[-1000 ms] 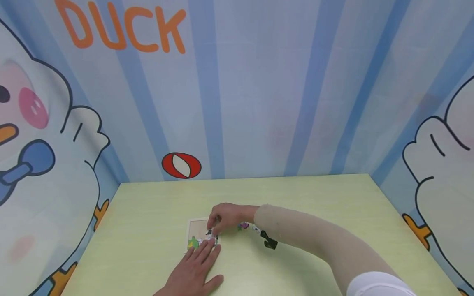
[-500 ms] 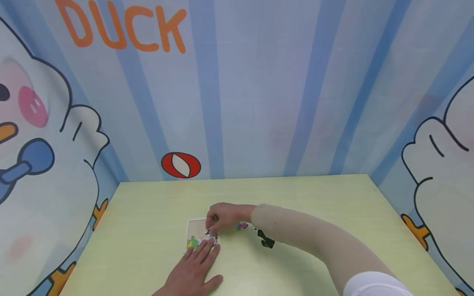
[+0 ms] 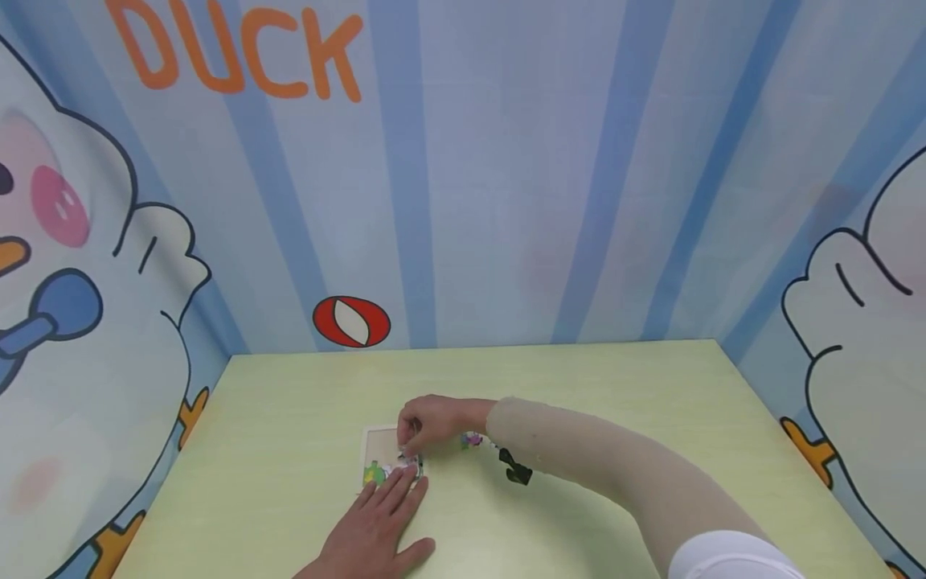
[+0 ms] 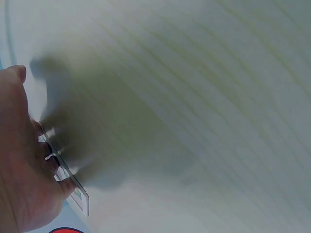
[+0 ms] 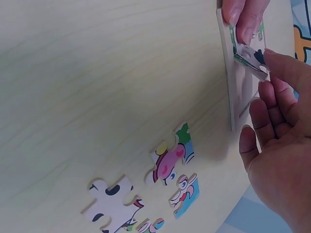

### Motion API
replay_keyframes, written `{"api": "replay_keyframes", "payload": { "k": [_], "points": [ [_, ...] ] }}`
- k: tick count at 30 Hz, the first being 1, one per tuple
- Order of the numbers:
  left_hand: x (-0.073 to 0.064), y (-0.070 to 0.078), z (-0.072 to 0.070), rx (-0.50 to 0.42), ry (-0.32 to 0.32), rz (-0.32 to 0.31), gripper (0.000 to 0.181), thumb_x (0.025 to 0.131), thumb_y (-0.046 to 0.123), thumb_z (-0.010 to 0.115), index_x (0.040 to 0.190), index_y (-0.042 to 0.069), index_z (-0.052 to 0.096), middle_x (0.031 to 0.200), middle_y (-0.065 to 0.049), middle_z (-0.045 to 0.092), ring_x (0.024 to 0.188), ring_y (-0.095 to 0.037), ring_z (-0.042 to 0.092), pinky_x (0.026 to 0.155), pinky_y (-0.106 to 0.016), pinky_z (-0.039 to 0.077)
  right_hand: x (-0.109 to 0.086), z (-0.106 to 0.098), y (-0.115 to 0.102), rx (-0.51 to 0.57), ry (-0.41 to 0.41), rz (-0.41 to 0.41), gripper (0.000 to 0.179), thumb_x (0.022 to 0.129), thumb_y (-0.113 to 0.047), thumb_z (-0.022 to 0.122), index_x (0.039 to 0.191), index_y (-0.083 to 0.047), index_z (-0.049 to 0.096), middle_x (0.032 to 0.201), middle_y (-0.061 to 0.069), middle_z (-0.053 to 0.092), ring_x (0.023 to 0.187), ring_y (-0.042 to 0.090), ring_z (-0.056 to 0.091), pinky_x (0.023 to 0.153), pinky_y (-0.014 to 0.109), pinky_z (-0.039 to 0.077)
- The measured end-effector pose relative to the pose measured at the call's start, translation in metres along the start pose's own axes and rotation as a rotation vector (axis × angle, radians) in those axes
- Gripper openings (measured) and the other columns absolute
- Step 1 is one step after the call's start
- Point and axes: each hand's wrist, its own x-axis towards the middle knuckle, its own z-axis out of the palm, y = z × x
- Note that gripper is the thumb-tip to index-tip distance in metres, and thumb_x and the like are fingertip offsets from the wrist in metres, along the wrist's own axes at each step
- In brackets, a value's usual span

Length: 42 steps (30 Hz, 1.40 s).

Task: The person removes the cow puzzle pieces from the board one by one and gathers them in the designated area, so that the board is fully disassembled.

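Note:
In the head view my right hand [image 3: 434, 422] reaches over a shallow puzzle tray [image 3: 379, 438]. In the right wrist view its thumb and forefinger pinch a black-and-white puzzle piece [image 5: 252, 60], which is tilted over the tray [image 5: 233, 87]. My left hand [image 3: 372, 523] lies with straight fingers on the near part of the tray and the pieces there. A green-and-yellow part of the picture [image 3: 373, 472] shows beside its fingertips. The left wrist view catches the left hand [image 4: 31, 160] at the tray's edge [image 4: 80, 194].
Several loose puzzle pieces lie to the right of the tray, among them a pink one [image 5: 170, 160], a white one with black spots [image 5: 114, 204] and a blue-edged one [image 5: 184, 196]. A black object [image 3: 516, 466] shows below the right sleeve [image 3: 571, 434]. A patterned cloth wall [image 3: 492, 201] rises behind the table.
The right hand has shifted slightly left over the tray, still pinching the puzzle piece. The left hand has stayed nearly in place.

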Motion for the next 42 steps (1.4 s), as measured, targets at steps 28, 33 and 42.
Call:
{"api": "replay_keyframes", "payload": {
  "k": [28, 33, 42],
  "points": [
    [-0.007, 0.001, -0.002, -0.008, 0.000, -0.022, 0.081, 0.107, 0.065, 0.049, 0.164, 0.008, 0.042, 0.173, -0.014, 0.034, 0.159, -0.035, 0.032, 0.123, -0.062, 0.033, -0.036, -0.023, 0.015, 0.109, 0.015, -0.056, 0.002, 0.100, -0.018, 0.078, 0.099, -0.016, 0.076, 0.093, -0.007, 0.066, 0.077, 0.007, 0.056, 0.071, 0.024, 0.049],
    [-0.006, 0.006, -0.007, 0.014, 0.001, -0.016, 0.080, 0.107, 0.062, 0.050, 0.164, 0.006, 0.041, 0.173, -0.015, 0.034, 0.159, -0.036, 0.032, 0.123, -0.062, 0.033, -0.049, -0.031, 0.027, 0.127, 0.023, -0.030, 0.004, 0.100, -0.019, 0.078, 0.100, -0.016, 0.076, 0.095, -0.006, 0.068, 0.076, 0.009, 0.058, 0.071, 0.026, 0.050],
    [-0.006, 0.010, -0.013, 0.016, -0.034, -0.031, 0.082, 0.107, 0.063, 0.049, 0.166, 0.007, 0.039, 0.174, -0.014, 0.032, 0.160, -0.035, 0.031, 0.124, -0.060, 0.032, -0.065, -0.039, 0.040, 0.146, 0.028, -0.008, 0.003, 0.099, -0.017, 0.078, 0.100, -0.014, 0.076, 0.095, -0.005, 0.068, 0.079, 0.009, 0.057, 0.074, 0.026, 0.050]
  ]
}}
